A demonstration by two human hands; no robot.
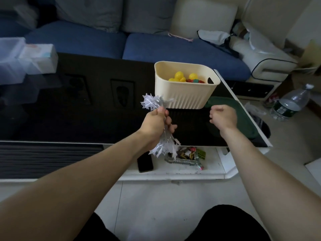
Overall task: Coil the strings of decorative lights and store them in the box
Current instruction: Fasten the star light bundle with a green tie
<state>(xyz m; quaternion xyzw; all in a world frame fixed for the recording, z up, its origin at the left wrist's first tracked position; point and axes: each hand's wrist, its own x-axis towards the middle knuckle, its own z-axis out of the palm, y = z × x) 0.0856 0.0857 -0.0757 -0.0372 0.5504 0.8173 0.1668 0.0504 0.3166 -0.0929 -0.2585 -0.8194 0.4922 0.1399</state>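
A bunched string of white, snowflake-shaped decorative lights on thin wire [152, 103] is gripped in the left hand [155, 125], fingers and thumb curled round its middle, so that one tuft fans out above the fist and another hangs below it. The bundle is held in the air just beside the near left corner of the cream ribbed plastic box [186, 94], not yet over its opening. The right hand [223, 116] is held loosely curled beside the box, above a dark green cloth [243, 122]; nothing can be seen in it (a thin wire would be hard to make out at this size).

The coiling of this string is judged to be finished or nearly so, since no loose length is seen trailing away. Yellow round items [179, 76] and something red already lie in the box, which stands on the glossy black tabletop [86, 110]. What is left, by this reading, is for the bundle to be lifted over the rim and lowered inside. No other strings can be made out on the table.
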